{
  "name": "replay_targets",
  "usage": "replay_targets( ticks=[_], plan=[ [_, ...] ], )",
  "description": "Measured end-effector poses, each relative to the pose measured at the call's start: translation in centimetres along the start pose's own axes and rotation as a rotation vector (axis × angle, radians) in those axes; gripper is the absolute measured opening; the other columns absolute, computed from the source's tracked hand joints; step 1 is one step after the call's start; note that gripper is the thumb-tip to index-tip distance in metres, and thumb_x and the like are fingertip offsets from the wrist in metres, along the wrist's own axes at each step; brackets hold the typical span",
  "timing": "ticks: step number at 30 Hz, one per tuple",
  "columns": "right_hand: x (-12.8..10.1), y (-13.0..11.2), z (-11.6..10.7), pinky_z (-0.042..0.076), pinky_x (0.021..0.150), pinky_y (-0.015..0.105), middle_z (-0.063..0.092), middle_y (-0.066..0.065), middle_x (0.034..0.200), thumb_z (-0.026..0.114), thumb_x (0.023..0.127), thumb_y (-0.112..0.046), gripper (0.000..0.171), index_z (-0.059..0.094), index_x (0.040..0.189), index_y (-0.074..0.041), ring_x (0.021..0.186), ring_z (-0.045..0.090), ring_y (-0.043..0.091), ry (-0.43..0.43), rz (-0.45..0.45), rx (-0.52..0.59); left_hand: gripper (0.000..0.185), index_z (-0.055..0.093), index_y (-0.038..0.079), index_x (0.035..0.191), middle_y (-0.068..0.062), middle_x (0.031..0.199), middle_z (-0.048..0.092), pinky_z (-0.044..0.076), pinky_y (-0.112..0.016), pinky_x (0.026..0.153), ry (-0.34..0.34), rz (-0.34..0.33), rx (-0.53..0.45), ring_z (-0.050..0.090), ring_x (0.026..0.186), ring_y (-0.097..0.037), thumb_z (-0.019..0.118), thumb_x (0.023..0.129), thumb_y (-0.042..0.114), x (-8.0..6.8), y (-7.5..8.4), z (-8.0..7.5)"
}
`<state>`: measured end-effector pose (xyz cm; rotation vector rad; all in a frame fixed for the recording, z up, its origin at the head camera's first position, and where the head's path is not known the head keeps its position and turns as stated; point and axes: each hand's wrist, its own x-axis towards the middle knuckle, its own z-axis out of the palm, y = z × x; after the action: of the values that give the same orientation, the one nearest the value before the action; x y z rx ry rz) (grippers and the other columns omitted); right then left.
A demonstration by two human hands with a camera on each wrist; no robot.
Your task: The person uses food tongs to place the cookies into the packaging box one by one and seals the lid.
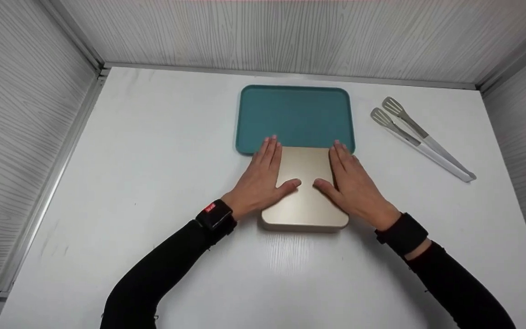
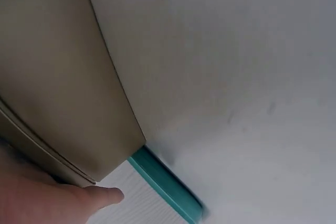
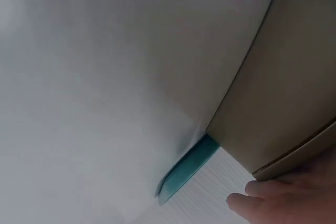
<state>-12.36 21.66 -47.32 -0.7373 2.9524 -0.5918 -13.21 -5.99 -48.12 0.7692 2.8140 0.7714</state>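
A champagne-gold box (image 1: 306,205) with rounded corners lies on the white table in the head view. My left hand (image 1: 260,183) lies along its left side and my right hand (image 1: 356,187) along its right, fingers straight and pointing away, both thumbs on top. Beyond the box is a teal tray (image 1: 295,114), whose near edge adjoins the box's far end. Both wrist views show the box's side wall (image 2: 63,66) with a lid seam and a corner of the tray (image 3: 189,171). The box's contents are hidden.
To the right of the tray lie metal tongs (image 1: 433,155) with slotted heads, their arms spread. Grey wood-patterned panels (image 1: 267,36) wall the table at the back and both sides.
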Motion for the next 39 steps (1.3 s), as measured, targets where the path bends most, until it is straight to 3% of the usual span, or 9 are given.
replay_targets(
  ticks=[7,16,23,30,35,39],
  plan=[
    [-0.2,-0.3,0.5,0.019,0.125,0.057,0.006,0.021,0.171,0.044,0.106,-0.059,0.091,0.014,0.162,0.007,0.158,0.009,0.035,0.008,0.007,0.003,0.104,0.003,-0.002,0.164,-0.015,0.173,-0.008,0.003,-0.033,0.128,0.017,0.019,-0.004,-0.013,0.158,-0.024,0.037,0.101,0.074,-0.2,-0.1,0.4],
    [-0.9,-0.9,0.9,0.018,0.124,0.061,0.005,0.025,0.171,0.04,0.106,-0.064,0.095,0.013,0.161,0.008,0.158,0.009,0.037,-0.05,0.039,-0.064,0.101,0.002,-0.002,0.164,-0.015,0.172,-0.01,0.005,-0.034,0.129,-0.007,0.021,0.014,-0.015,0.158,-0.024,0.034,0.102,0.072,-0.7,-0.3,1.2],
    [-0.3,0.0,0.6,0.021,0.124,0.059,0.007,0.019,0.172,0.045,0.107,-0.056,0.088,0.015,0.163,0.005,0.158,0.012,0.033,0.001,0.054,0.023,0.1,0.004,-0.003,0.163,-0.016,0.172,-0.008,0.003,-0.035,0.129,-0.006,0.019,0.041,-0.013,0.158,-0.025,0.035,0.102,0.071,0.1,0.0,0.4],
    [-0.1,0.8,-0.9,0.017,0.124,0.062,0.006,0.018,0.172,0.044,0.106,-0.06,0.089,0.014,0.164,0.001,0.158,0.006,0.036,-0.023,0.06,0.017,0.102,0.007,-0.001,0.164,-0.016,0.173,-0.006,0.007,-0.047,0.129,0.001,0.0,0.031,-0.011,0.159,-0.027,0.035,0.101,0.074,0.5,-0.1,-0.3],
    [-0.9,1.6,-2.0,0.015,0.123,0.066,0.008,0.018,0.172,0.047,0.107,-0.056,0.085,0.018,0.164,-0.001,0.158,0.005,0.042,0.036,0.07,-0.012,0.088,0.016,-0.001,0.164,-0.02,0.172,0.005,0.009,-0.057,0.127,0.073,-0.014,0.072,0.0,0.158,-0.038,0.032,0.107,0.064,-0.1,-1.1,-0.7],
    [-1.7,2.4,-2.4,0.017,0.12,0.069,0.01,0.018,0.172,0.047,0.107,-0.055,0.082,0.021,0.164,-0.002,0.157,0.007,0.045,0.074,0.081,-0.052,0.078,0.024,-0.001,0.163,-0.022,0.171,0.012,0.003,-0.066,0.124,0.116,-0.074,0.114,0.002,0.158,-0.041,0.031,0.11,0.056,-0.9,-2.5,-1.4]
  ],
)
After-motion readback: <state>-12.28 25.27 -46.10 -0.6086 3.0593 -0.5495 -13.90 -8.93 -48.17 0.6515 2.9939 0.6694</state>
